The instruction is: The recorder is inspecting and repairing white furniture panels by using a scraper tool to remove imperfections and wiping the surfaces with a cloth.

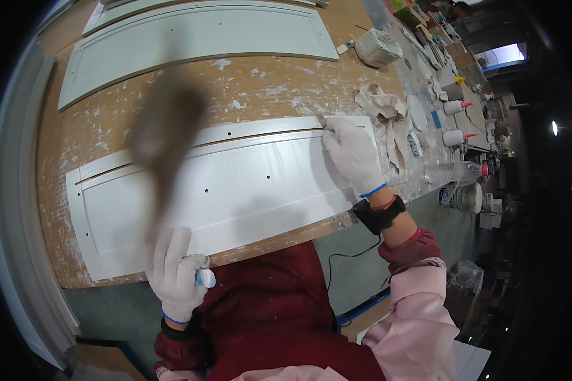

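Note:
A white panel (248, 184) with a raised border and small dark holes lies on the brown work table. Along its far border runs a narrow brown groove. My right hand (353, 149), in a white knit glove, is closed over the groove's right end; a thin dark tip pokes out by its fingers, the rest hidden. At the near edge, my gloved left hand (175, 270) has its fingers stretched along the panel. A small blue-and-white object (204, 278) is tucked against its palm; its kind is unclear. A blurred brown shape (168, 127) covers part of the panel.
Another white panel (197, 41) lies farther back. Right of the work are a plaster-smeared tub (378, 47), a crumpled cloth (381, 101), red-tipped glue bottles (454, 138) and a clear plastic bottle (454, 171). A dark cable (353, 255) hangs below the table edge.

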Demonstrator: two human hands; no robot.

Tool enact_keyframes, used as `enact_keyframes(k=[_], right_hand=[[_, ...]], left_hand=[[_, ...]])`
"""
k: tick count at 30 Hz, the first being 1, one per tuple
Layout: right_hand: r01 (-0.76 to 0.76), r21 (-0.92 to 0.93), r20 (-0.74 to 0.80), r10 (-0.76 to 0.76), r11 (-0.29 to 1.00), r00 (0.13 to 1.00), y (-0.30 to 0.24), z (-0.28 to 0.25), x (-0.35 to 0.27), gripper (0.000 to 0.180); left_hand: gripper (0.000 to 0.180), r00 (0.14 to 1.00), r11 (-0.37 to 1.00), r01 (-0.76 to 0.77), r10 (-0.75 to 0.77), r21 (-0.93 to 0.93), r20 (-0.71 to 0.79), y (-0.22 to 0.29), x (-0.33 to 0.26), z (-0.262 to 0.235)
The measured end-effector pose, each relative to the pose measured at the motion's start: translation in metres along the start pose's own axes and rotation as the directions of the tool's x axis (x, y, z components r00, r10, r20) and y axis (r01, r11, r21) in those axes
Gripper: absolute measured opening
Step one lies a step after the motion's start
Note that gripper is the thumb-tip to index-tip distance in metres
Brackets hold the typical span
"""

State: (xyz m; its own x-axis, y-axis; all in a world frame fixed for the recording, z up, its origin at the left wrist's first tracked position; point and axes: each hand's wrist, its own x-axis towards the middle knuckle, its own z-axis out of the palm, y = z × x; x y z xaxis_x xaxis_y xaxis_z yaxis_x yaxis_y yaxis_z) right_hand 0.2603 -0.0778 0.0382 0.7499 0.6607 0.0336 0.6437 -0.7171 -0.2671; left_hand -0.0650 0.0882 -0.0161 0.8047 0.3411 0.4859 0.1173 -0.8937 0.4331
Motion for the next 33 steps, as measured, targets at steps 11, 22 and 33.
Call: enact_keyframes(k=[11, 22, 33], right_hand=[[-0.058, 0.109, -0.11, 0.07, 0.992, 0.991, -0.005, -0.003, 0.002, 0.022], [0.007, -0.147, -0.121, -0.025, 0.989, 0.992, -0.008, 0.012, -0.006, 0.016], [0.045, 0.208, 0.216, -0.09, 0.977, 0.972, -0.087, 0.012, 0.005, 0.024]], left_hand=[[0.017, 0.999, 0.999, 0.013, -0.016, -0.048, -0.048, 0.001, -0.002, 0.004], [0.017, 0.999, 0.999, -0.003, 0.001, -0.042, -0.049, 0.0, 0.0, 0.002], [0.016, 1.0, 1.0, -0.003, 0.002, -0.015, -0.029, -0.001, -0.003, 0.004]])
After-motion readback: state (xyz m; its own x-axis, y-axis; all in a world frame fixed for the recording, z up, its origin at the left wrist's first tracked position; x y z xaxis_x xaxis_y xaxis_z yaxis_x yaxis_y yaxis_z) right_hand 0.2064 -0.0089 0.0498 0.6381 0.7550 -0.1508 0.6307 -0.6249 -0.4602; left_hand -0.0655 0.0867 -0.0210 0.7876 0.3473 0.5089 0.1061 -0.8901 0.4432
